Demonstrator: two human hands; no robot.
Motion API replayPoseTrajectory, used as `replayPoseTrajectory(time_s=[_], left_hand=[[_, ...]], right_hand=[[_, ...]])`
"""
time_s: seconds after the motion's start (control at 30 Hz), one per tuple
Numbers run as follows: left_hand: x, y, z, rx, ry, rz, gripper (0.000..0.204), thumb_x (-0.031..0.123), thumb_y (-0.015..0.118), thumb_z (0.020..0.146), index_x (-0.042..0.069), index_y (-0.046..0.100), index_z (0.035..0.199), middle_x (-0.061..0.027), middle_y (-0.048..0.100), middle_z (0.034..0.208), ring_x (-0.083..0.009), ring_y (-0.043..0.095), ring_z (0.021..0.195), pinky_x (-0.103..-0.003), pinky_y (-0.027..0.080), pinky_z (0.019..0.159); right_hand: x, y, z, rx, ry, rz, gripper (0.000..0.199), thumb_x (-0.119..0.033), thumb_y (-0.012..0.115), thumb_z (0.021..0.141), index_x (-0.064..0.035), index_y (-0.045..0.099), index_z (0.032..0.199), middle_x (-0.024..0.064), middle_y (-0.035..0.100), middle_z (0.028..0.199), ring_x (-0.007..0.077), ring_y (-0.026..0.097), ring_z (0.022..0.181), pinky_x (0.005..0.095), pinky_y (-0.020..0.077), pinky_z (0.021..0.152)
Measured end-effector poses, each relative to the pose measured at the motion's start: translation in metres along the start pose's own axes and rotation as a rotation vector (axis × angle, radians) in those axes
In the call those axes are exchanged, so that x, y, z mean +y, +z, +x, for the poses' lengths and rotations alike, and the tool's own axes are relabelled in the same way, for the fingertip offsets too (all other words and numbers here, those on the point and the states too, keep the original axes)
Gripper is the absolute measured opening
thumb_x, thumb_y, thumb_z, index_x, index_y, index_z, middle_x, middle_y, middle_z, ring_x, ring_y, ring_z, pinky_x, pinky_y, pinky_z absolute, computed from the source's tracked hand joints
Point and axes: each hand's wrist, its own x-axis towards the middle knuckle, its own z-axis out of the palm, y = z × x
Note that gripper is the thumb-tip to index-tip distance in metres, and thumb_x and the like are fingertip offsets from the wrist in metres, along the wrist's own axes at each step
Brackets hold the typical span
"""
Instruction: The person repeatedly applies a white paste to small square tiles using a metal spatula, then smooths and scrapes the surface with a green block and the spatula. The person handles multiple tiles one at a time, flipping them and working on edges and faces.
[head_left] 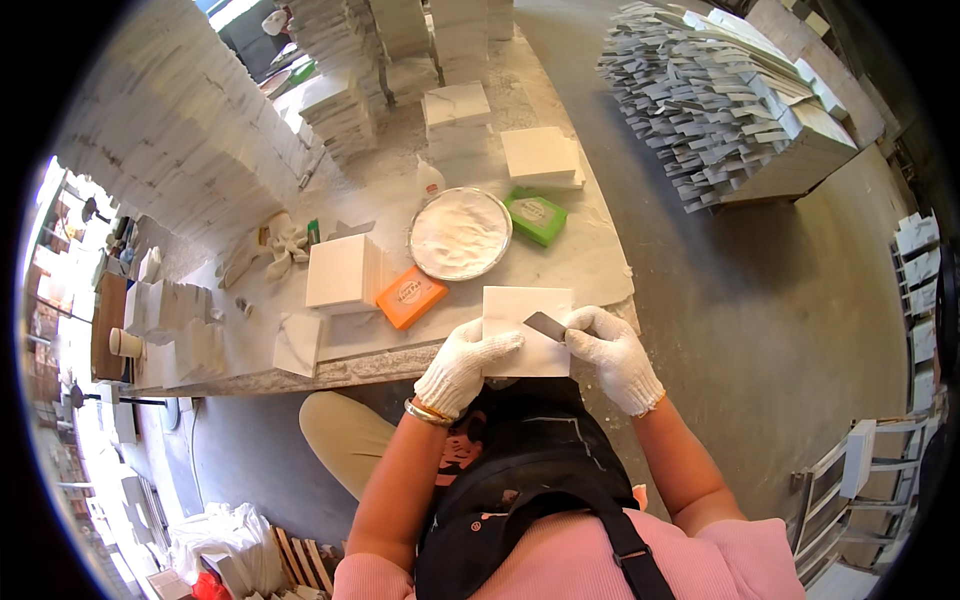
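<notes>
My left hand (pixel 462 365), in a white knit glove, grips the left edge of a square white stone tile (pixel 527 310) held at the near edge of the marble-topped table (pixel 590 265). My right hand (pixel 615 358), also gloved, pinches a small metal scraper blade (pixel 547 324) whose tip lies on the tile's face. Just beyond the tile sit an orange box (pixel 411 297), a round metal pan of white powder (pixel 459 233) and a green box (pixel 535 216).
Stacks of white tiles (pixel 343 272) cover the table, with a glue bottle (pixel 429 180) and spare gloves (pixel 285 242). A tall wall of stacked tiles (pixel 180 130) rises at left. A pallet of grey-white tiles (pixel 720 100) stands on the concrete floor at right.
</notes>
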Motion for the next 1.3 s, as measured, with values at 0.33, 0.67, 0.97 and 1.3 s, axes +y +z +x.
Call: replayPoseTrajectory(time_s=[0.33, 0.67, 0.97, 1.3], left_hand=[[0.012, -0.020, -0.034, 0.189, 0.212, -0.161, 0.035, 0.017, 0.069, 0.093, -0.003, 0.064, 0.121, -0.0097, 0.072, 0.106, -0.0163, 0.071, 0.089, -0.028, 0.056, 0.075], [0.019, -0.023, -0.037, 0.123, 0.234, -0.265, 0.041, 0.014, 0.069, 0.091, -0.006, 0.060, 0.126, -0.0111, 0.070, 0.111, -0.0194, 0.070, 0.096, -0.033, 0.058, 0.085], [0.000, -0.015, -0.028, 0.013, 0.213, -0.389, 0.044, 0.011, 0.070, 0.088, -0.007, 0.059, 0.127, -0.0130, 0.068, 0.116, -0.0221, 0.069, 0.102, -0.037, 0.057, 0.091], [-0.015, 0.026, -0.014, -0.167, 0.082, -0.233, 0.053, 0.016, 0.075, 0.084, -0.008, 0.058, 0.129, -0.0143, 0.069, 0.117, -0.0221, 0.068, 0.103, -0.037, 0.055, 0.092]], right_hand=[[0.004, -0.005, 0.022, 0.024, 0.049, 0.284, 0.020, -0.023, 0.064, 0.102, -0.0063, 0.063, 0.114, 0.0070, 0.072, 0.097, 0.0127, 0.067, 0.082, 0.0249, 0.0511, 0.069], [-0.031, 0.036, 0.037, 0.111, -0.039, -0.152, 0.039, -0.015, 0.064, 0.099, -0.0016, 0.059, 0.135, 0.0096, 0.074, 0.103, 0.0133, 0.069, 0.086, 0.0247, 0.0524, 0.073], [-0.027, 0.015, 0.016, 0.187, 0.023, -0.062, 0.027, -0.015, 0.063, 0.100, -0.0003, 0.064, 0.123, 0.0079, 0.073, 0.096, 0.0129, 0.069, 0.080, 0.0252, 0.0548, 0.070], [-0.019, 0.022, -0.013, 0.154, -0.158, 0.019, 0.059, -0.011, 0.067, 0.092, -0.0001, 0.050, 0.148, 0.0083, 0.072, 0.112, 0.0129, 0.068, 0.098, 0.0249, 0.0530, 0.086]])
